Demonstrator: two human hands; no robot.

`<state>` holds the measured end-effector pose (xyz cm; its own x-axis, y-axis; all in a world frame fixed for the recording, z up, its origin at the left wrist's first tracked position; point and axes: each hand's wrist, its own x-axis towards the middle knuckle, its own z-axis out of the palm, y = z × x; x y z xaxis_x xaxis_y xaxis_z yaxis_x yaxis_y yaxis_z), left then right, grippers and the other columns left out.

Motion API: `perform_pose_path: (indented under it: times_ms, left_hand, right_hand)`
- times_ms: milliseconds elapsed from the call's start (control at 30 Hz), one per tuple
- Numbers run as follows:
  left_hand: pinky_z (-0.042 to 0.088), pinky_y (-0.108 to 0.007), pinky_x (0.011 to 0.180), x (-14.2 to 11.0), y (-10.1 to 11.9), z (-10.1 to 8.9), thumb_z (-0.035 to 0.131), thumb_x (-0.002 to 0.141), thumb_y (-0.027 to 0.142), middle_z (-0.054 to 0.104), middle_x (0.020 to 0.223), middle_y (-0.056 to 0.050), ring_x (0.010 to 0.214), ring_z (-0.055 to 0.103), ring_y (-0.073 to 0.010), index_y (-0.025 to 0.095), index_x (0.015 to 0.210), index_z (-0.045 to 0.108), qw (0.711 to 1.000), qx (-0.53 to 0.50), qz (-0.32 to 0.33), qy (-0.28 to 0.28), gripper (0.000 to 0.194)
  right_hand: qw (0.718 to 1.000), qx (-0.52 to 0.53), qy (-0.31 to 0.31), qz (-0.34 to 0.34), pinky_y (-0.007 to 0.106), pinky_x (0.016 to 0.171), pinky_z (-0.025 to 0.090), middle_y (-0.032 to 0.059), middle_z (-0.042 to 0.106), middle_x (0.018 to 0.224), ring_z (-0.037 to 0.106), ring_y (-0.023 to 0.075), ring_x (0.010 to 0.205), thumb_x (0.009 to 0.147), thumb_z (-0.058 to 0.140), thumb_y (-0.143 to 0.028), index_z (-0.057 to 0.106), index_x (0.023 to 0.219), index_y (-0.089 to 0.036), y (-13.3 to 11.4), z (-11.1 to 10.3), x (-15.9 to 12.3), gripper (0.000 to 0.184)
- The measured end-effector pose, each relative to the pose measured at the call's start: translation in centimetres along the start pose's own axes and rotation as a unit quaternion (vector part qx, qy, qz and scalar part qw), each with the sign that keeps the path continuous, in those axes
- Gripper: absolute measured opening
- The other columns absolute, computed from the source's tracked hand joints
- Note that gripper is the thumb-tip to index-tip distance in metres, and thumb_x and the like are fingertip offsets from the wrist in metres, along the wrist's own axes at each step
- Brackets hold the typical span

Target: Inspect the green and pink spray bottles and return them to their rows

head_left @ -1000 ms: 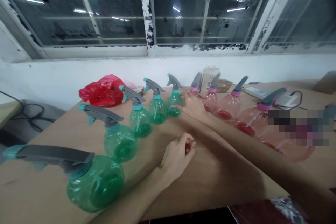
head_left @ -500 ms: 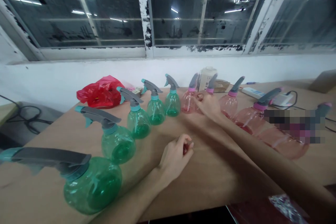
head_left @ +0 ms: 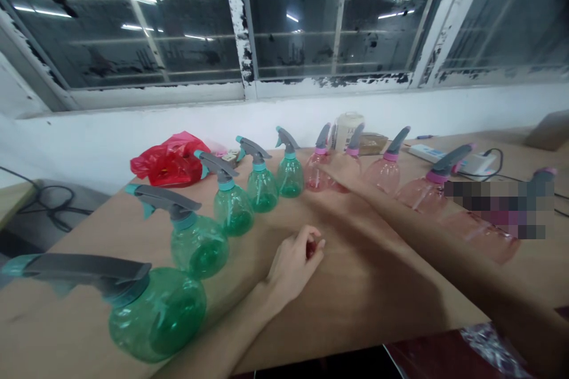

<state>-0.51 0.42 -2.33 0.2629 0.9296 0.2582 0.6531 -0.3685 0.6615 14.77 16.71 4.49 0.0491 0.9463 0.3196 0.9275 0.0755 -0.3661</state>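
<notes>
My left hand (head_left: 296, 263) rests on the wooden table (head_left: 355, 308), fingers curled in toward the thumb, with no object visible in them. My right hand (head_left: 344, 169) reaches far across to the pink spray bottles, in front of the second pink bottle (head_left: 354, 148) and close beside the farthest one (head_left: 317, 170). Blur hides its fingertips, and I cannot tell whether they touch a bottle. Left of my hands, clear green spray bottles with grey-and-teal heads stand in a slanting row, from the nearest (head_left: 157, 314) to the farthest (head_left: 290, 176). Green or pink liquid shows in several bottles.
A red plastic bag (head_left: 171, 160) lies at the back left. Behind the pink bottles are a pale carton (head_left: 348, 130) and a small brown box (head_left: 372, 143). More pink bottles (head_left: 382, 174) line the right side, near a white power strip (head_left: 427, 154) with cables.
My right hand has shifted slightly left and its fingers have blurred near the farthest pink bottle. My left hand keeps its curled pose. The view has shifted slightly.
</notes>
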Motion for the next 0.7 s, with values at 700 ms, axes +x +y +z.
perform_pose_path:
  times_ms: [700]
  left_hand:
    - [0.045, -0.040, 0.090, 1.2, 1.5, -2.1, 0.061, 0.082, 0.036, 0.054, 0.116, -0.009, 0.106, 0.055, -0.0229, 0.021, 0.112, 0.049, 0.982, -0.080, 0.058, 0.164, 0.036]
  right_hand:
    - [0.972, 0.101, 0.033, -0.211, 0.044, 0.082, 0.044, 0.0099, 0.062, 0.097, 0.054, 0.0282, 0.096, 0.079, 0.054, -0.058, 0.059, 0.099, -0.019, 2.8, -3.7, -13.3, 0.043]
